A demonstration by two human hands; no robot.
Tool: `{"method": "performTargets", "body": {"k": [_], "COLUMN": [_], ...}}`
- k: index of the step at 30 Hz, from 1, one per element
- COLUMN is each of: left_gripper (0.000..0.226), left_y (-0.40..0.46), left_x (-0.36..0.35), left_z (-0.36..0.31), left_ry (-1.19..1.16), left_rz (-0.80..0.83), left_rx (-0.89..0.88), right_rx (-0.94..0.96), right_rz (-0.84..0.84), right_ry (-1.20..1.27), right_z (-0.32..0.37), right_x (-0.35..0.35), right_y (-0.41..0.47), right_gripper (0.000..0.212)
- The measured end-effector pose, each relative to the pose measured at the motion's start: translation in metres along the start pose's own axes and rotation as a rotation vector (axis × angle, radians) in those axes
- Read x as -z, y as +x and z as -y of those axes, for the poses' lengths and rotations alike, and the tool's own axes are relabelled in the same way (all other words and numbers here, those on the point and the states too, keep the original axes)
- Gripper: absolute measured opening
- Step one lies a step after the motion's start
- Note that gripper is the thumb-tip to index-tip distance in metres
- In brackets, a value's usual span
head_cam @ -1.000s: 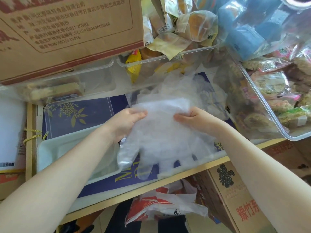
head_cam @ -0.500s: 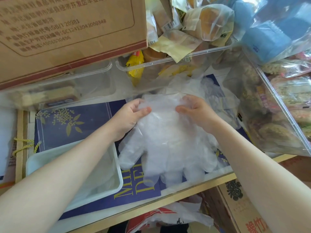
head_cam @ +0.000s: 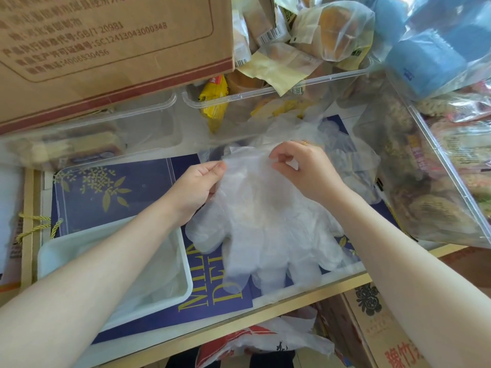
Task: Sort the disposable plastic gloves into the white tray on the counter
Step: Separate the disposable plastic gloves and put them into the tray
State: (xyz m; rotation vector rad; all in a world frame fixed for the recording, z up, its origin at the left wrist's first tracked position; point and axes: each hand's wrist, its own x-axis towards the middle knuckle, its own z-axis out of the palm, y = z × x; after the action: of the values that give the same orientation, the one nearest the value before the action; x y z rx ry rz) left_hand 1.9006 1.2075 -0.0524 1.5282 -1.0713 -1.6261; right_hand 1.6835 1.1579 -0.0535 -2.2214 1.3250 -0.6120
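Note:
A stack of clear disposable plastic gloves (head_cam: 268,235) lies flat on the glass counter, fingers pointing toward me. My left hand (head_cam: 198,187) pinches the cuff edge at its left corner. My right hand (head_cam: 305,171) pinches the cuff at the right, thumb and forefinger curled on the film. More crumpled gloves (head_cam: 337,155) lie behind, partly hidden by my right hand. The white tray (head_cam: 183,258) sits at the lower left beneath my left forearm, with some clear gloves inside it.
A cardboard box (head_cam: 106,49) overhangs at the upper left. Clear bins of packaged snacks (head_cam: 292,83) stand behind and a large clear bin (head_cam: 438,197) at the right. The counter's wooden front edge (head_cam: 265,314) runs below; a plastic bag (head_cam: 265,343) lies underneath.
The glove stack has come down from held-up to lying flat on the counter. Both hands shifted their grip from the stack's sides to pinching the top cuff edge.

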Motion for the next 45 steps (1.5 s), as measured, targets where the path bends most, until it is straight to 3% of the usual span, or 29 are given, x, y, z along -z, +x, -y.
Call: {"method": "performTargets", "body": {"k": [3, 8, 12, 19, 26, 31, 35, 40, 45], "left_gripper": [0.048, 0.029, 0.03, 0.029, 0.03, 0.018, 0.034, 0.024, 0.025], "left_y": [0.001, 0.002, 0.003, -0.002, -0.006, -0.006, -0.002, 0.001, 0.003], "left_x": [-0.001, -0.001, -0.001, -0.005, -0.011, -0.011, -0.009, -0.017, -0.013], "left_z": [0.0, 0.001, 0.0, -0.002, -0.008, -0.009, -0.016, -0.024, -0.029], "left_ry": [-0.018, -0.071, -0.084, -0.09, -0.114, -0.162, -0.308, -0.074, -0.015], "left_rz": [-0.004, 0.004, 0.021, 0.043, -0.001, 0.048, 0.154, 0.089, 0.047], "left_rx": [-0.01, 0.014, 0.021, 0.003, -0.034, -0.037, -0.025, -0.066, -0.094], "right_rx": [-0.042, 0.018, 0.164, 0.063, 0.014, 0.115, 0.117, 0.162, 0.15], "right_rz": [0.028, 0.021, 0.122, 0.065, 0.109, 0.148, 0.181, 0.201, 0.164], "right_ry": [-0.035, 0.017, 0.007, -0.118, -0.032, -0.039, -0.037, -0.084, -0.148], "right_z": [-0.001, 0.004, 0.009, 0.012, 0.015, 0.014, 0.015, 0.015, 0.02], "right_x": [-0.001, 0.001, 0.004, -0.007, -0.001, 0.004, 0.012, 0.018, 0.033], "right_y": [0.001, 0.005, 0.001, 0.0, 0.002, 0.003, 0.0, -0.004, -0.006], "right_gripper": [0.039, 0.008, 0.01, 0.014, 0.047, 0.03, 0.03, 0.023, 0.019]}}
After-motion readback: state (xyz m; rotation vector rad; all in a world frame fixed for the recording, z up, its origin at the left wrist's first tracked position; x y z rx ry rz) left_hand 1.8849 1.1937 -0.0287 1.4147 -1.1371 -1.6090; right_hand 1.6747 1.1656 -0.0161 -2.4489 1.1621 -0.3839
